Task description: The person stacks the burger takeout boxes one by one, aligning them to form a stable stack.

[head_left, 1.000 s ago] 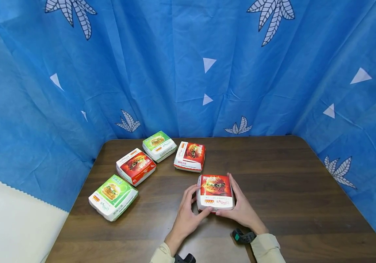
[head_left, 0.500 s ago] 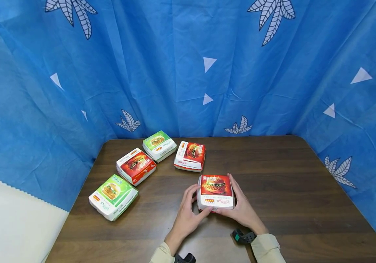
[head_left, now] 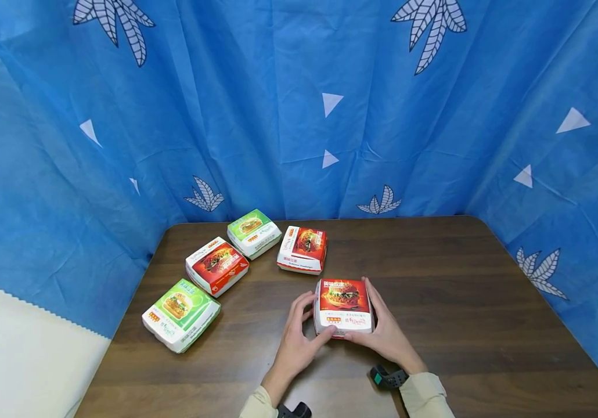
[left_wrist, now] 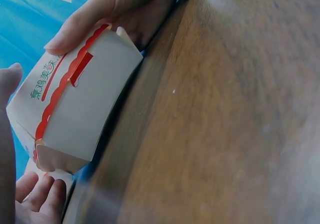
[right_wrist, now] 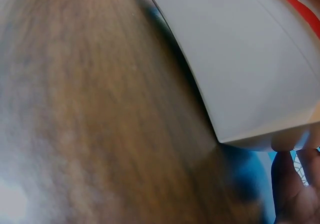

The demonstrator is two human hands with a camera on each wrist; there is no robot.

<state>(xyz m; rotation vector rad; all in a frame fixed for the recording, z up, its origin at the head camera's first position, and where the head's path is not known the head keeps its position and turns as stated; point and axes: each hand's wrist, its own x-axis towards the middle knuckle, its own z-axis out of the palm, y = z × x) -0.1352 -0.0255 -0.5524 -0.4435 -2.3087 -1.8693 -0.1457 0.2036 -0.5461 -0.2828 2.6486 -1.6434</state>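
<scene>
- Overlaps the red-and-white square cardboard burger box (head_left: 343,306) a little less than before with the index fingertip of the bare left hand (head_left: 296,341).
- Sets the brown wood-grain tabletop (head_left: 450,290) slightly lower in the head view.

Burger carton (head_left: 343,307): squarish, lid closed, picture side up, sitting level. Top panel red with burger photo and white lettering; white band along near edge bears small red-orange label. Near wall white; scalloped red lid edge, green lettering. Position: around middle of visible counter (head_left: 466,307).
</scene>
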